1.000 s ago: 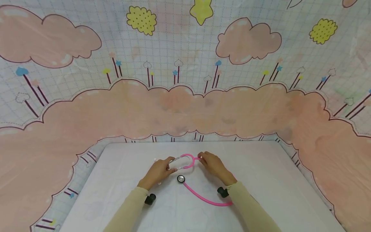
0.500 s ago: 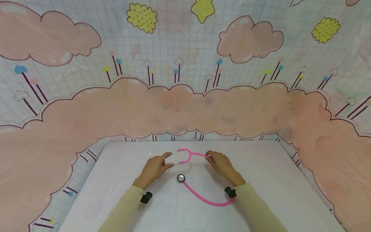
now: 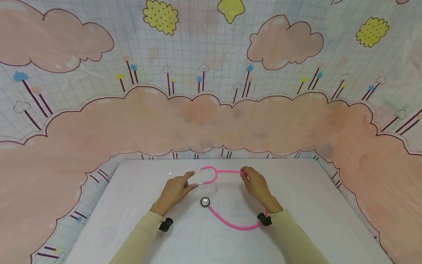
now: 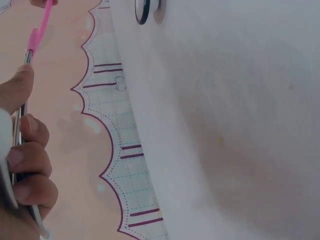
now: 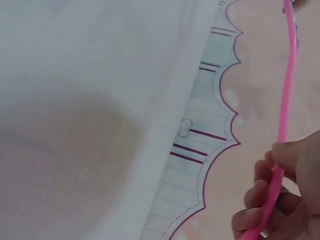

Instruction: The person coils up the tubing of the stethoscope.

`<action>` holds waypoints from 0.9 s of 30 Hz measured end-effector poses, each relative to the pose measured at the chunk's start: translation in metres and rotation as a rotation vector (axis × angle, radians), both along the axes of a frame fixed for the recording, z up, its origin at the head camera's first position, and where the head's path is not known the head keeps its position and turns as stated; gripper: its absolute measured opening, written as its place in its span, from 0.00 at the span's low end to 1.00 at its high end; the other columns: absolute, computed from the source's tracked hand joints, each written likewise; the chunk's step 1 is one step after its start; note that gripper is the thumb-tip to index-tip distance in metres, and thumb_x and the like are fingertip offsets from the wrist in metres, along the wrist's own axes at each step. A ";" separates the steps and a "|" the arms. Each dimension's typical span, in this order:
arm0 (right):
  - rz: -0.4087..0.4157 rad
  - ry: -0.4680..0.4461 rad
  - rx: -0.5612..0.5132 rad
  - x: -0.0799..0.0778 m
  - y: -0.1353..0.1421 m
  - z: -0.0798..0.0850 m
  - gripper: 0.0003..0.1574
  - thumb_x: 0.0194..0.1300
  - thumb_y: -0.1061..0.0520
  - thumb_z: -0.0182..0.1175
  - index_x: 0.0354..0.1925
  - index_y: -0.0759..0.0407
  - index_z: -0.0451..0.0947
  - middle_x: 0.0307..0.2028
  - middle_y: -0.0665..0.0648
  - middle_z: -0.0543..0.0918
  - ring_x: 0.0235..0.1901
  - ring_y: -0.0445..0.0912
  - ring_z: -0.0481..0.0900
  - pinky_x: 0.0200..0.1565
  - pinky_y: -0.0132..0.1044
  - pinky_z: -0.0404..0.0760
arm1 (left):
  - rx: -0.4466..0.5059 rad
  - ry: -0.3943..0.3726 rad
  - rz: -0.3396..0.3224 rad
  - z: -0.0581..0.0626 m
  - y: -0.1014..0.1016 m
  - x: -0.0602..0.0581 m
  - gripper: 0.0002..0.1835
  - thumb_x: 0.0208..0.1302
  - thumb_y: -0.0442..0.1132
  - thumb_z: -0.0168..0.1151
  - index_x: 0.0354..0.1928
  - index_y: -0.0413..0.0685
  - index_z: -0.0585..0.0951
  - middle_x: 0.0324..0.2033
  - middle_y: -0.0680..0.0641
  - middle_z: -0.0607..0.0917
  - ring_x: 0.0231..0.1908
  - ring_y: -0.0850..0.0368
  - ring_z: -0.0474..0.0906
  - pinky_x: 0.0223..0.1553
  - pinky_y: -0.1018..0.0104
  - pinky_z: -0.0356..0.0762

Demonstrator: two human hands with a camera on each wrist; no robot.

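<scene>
A pale, grid-patterned backdrop [image 3: 211, 40] printed with peach clouds [image 3: 287, 44] and yellow shapes [image 3: 161, 16] rises behind the white bench [image 3: 310, 190]. Its broad, scalloped peach band [image 3: 204, 124] continues down both sides of the bench.

Shiny metal ear tubes [image 4: 28, 57], smooth rubbery-looking tubing [image 5: 286, 100]
</scene>
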State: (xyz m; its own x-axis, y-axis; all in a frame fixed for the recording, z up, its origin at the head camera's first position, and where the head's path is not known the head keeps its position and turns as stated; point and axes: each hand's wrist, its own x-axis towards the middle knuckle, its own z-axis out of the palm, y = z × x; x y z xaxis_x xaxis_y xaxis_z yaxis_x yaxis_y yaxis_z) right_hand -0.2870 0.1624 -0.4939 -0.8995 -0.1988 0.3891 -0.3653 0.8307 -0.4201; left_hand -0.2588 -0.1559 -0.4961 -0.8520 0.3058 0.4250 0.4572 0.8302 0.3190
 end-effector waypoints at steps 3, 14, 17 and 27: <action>0.033 0.084 -0.030 0.004 0.002 0.006 0.10 0.67 0.59 0.62 0.47 0.58 0.79 0.35 0.54 0.82 0.30 0.45 0.75 0.34 0.40 0.77 | -0.010 0.000 -0.001 0.002 -0.001 0.001 0.26 0.58 0.52 0.70 0.57 0.52 0.78 0.17 0.58 0.77 0.19 0.65 0.68 0.27 0.66 0.70; 0.221 0.431 -0.099 0.010 0.014 0.037 0.09 0.63 0.63 0.64 0.43 0.59 0.81 0.33 0.52 0.79 0.31 0.41 0.71 0.32 0.33 0.73 | 0.013 -0.052 -0.084 0.015 0.000 0.005 0.28 0.60 0.54 0.68 0.60 0.53 0.77 0.16 0.61 0.74 0.17 0.68 0.64 0.23 0.73 0.64; 0.279 0.471 -0.106 0.014 0.016 0.047 0.10 0.62 0.64 0.65 0.43 0.60 0.81 0.34 0.53 0.80 0.31 0.41 0.72 0.32 0.31 0.73 | -0.004 -0.049 -0.112 0.019 0.001 0.007 0.28 0.59 0.54 0.69 0.60 0.54 0.77 0.16 0.62 0.74 0.17 0.69 0.63 0.24 0.73 0.65; 0.474 0.570 -0.129 0.023 0.013 0.073 0.21 0.74 0.46 0.52 0.42 0.61 0.83 0.33 0.53 0.81 0.28 0.42 0.75 0.30 0.26 0.75 | -0.059 -0.048 -0.255 0.030 0.009 0.024 0.29 0.58 0.56 0.69 0.58 0.53 0.78 0.17 0.62 0.74 0.17 0.71 0.62 0.23 0.76 0.64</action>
